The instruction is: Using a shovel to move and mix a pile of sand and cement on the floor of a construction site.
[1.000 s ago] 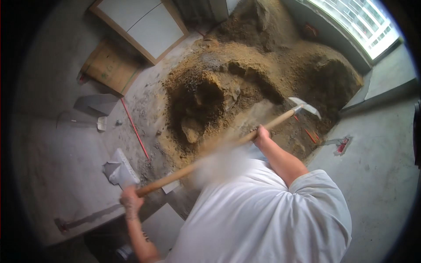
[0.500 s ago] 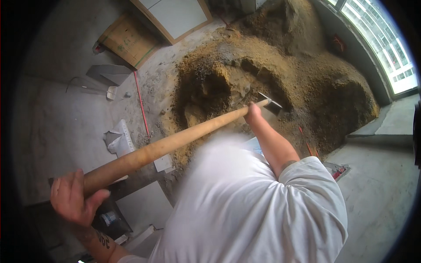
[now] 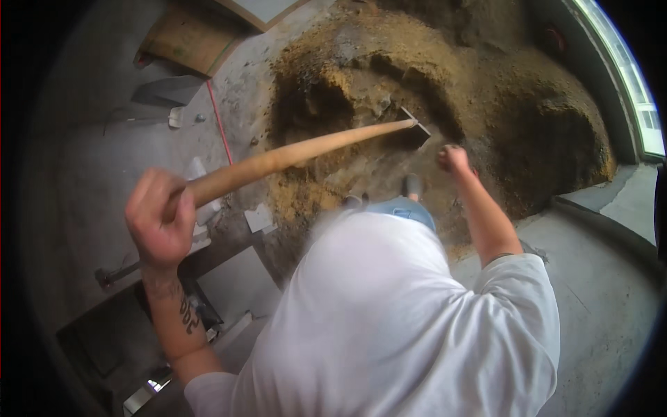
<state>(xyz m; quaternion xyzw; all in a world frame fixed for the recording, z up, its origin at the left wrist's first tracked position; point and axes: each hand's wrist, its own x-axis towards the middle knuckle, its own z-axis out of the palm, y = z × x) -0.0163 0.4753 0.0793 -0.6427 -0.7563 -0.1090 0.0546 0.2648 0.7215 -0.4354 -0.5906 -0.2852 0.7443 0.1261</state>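
My left hand (image 3: 161,217) is wrapped round the butt end of a hoe's wooden handle (image 3: 292,156). The handle slants away to the right, and the hoe's dark metal blade (image 3: 415,133) hangs over or rests on the sand; I cannot tell which. My right hand (image 3: 454,159) is off the handle, just right of the blade, its fingers curled in with nothing visible in them. A large heap of brown damp sand (image 3: 389,62) with dug hollows lies around the blade. My shoe (image 3: 412,186) stands at the heap's near edge.
A cardboard box (image 3: 191,40) and a grey angled piece (image 3: 169,91) are at the far left. A red line (image 3: 219,121) runs along the concrete floor. Pale flat pieces (image 3: 259,218) lie left of the sand. A low wall and window (image 3: 622,62) edge the right side.
My right hand has let go of the handle near the blade and moved right. My left hand has risen and shifted right, with the handle's butt end. The view has shifted a little.
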